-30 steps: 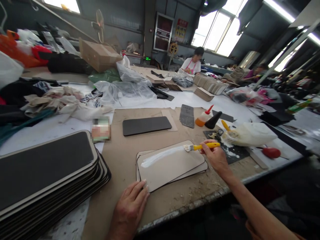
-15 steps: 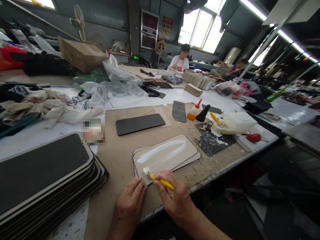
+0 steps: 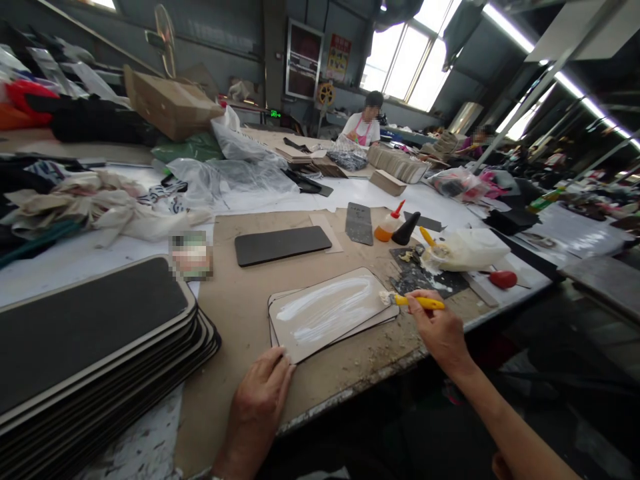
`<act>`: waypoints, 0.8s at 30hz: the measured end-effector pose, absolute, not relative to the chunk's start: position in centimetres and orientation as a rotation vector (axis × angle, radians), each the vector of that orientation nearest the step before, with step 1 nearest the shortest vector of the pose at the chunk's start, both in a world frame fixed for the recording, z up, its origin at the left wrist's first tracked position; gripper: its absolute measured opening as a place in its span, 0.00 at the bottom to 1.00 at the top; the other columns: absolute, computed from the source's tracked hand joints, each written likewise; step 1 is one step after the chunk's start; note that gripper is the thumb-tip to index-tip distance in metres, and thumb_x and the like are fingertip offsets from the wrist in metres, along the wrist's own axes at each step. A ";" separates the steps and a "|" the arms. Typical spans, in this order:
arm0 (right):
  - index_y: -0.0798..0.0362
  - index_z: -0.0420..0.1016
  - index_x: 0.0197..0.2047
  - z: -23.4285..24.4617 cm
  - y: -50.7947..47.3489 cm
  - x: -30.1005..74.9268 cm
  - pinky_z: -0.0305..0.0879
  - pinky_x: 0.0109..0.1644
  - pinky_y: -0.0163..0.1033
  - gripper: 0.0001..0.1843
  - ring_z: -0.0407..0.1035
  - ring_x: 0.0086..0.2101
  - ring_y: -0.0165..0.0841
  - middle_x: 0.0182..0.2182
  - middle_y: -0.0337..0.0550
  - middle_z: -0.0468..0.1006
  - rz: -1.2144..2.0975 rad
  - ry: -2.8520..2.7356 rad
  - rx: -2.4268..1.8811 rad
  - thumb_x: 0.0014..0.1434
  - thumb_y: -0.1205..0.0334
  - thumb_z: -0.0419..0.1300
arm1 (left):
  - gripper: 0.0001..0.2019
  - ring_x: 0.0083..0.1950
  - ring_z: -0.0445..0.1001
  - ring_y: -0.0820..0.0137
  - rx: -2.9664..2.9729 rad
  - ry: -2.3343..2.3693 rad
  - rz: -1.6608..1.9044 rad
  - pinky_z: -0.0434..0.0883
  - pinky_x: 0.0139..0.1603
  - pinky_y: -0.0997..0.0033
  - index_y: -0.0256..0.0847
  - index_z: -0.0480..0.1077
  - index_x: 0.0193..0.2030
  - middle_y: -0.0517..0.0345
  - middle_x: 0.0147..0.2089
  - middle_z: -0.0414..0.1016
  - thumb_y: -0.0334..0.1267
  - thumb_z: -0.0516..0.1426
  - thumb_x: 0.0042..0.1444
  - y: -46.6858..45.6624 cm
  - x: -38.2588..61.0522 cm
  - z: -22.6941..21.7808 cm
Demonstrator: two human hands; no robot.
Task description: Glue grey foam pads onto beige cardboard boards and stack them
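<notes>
My right hand (image 3: 443, 333) grips a brush (image 3: 423, 303) by its yellow handle, its whitish bristles at the right end of a beige board (image 3: 295, 345) with rounded corners and a dark edge. White streaks of paste cover much of the board's upper face. Slightly askew under it lies another similar board (image 3: 373, 325). At the near left corner, the fingers of my left hand (image 3: 260, 397) are closed together, pinching the top board's edge. A dark padded panel (image 3: 283, 245) lies just beyond on the brown sheet (image 3: 225, 293).
Left stands a stack of dark panels (image 3: 95, 333). Toward the right are an orange-liquid bottle (image 3: 386, 228), a black cone (image 3: 406, 229), a pale paste container (image 3: 475, 249), a smeared dark sheet (image 3: 407, 275) and a red-handled tool (image 3: 503, 279). A person (image 3: 364, 127) sits across the table.
My right hand has swept the brush from the board's near left corner to its right end, and more white streaks show. My left hand stays at the corner.
</notes>
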State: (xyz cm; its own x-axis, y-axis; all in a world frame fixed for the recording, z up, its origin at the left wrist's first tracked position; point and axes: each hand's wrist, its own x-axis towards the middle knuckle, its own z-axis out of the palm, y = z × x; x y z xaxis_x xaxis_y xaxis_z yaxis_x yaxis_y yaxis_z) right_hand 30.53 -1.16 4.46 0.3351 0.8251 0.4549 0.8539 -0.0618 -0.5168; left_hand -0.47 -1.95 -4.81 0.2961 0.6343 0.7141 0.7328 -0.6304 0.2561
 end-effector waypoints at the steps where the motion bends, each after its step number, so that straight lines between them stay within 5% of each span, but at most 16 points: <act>1: 0.51 0.69 0.35 4.7 -1.0 29.7 0.67 0.40 0.42 0.18 0.72 0.33 0.38 0.33 0.47 0.76 -0.033 -1.506 -1.827 0.59 0.44 0.51 | 0.09 0.42 0.75 0.67 -2.427 -1.300 -1.256 0.75 0.43 0.68 0.36 0.71 0.40 0.50 0.40 0.75 0.35 0.50 0.61 -2.0 -0.5 -4.8; 12: 0.52 0.68 0.36 2.4 -0.9 17.0 0.70 0.31 0.34 0.14 0.72 0.27 0.31 0.29 0.40 0.72 0.895 -1.469 -1.341 0.60 0.50 0.54 | 0.09 0.41 0.75 0.68 -2.433 -1.327 -1.268 0.75 0.44 0.68 0.36 0.71 0.41 0.51 0.39 0.76 0.32 0.50 0.60 -2.3 -0.2 -4.3; 24: 0.53 0.69 0.34 2.1 3.8 30.3 0.68 0.33 0.38 0.22 0.73 0.26 0.35 0.29 0.45 0.76 0.100 -1.442 -1.769 0.57 0.41 0.51 | 0.11 0.40 0.76 0.67 -2.402 -1.198 -1.157 0.75 0.42 0.69 0.34 0.72 0.39 0.49 0.38 0.77 0.32 0.48 0.61 -2.0 -0.6 -4.1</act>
State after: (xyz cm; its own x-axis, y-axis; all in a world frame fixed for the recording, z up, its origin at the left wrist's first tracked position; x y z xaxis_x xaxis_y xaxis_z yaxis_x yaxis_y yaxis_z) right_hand 30.26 3.78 2.15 0.3377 0.8418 0.4211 0.7754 0.0049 -0.6315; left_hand -0.63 -2.03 -4.09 0.3586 0.5795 0.7319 0.7515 -0.6443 0.1419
